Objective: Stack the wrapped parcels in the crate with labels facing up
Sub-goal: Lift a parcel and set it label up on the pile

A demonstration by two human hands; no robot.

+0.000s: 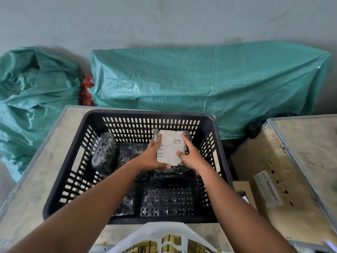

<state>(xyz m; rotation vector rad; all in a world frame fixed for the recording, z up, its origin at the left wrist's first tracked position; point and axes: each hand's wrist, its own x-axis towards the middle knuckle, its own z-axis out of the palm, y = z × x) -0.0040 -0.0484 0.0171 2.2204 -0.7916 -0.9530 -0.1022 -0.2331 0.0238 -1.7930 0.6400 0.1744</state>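
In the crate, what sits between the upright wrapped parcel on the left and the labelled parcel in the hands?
A flat black wrapped parcel lies between the upright parcel and the labelled parcel, partly hidden by the left hand. The head view shows it.

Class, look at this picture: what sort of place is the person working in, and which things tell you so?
Probably a parcel-sorting or storage room: a labelled parcel going into a black crate, green woven sacks against the wall, and a wooden box alongside.
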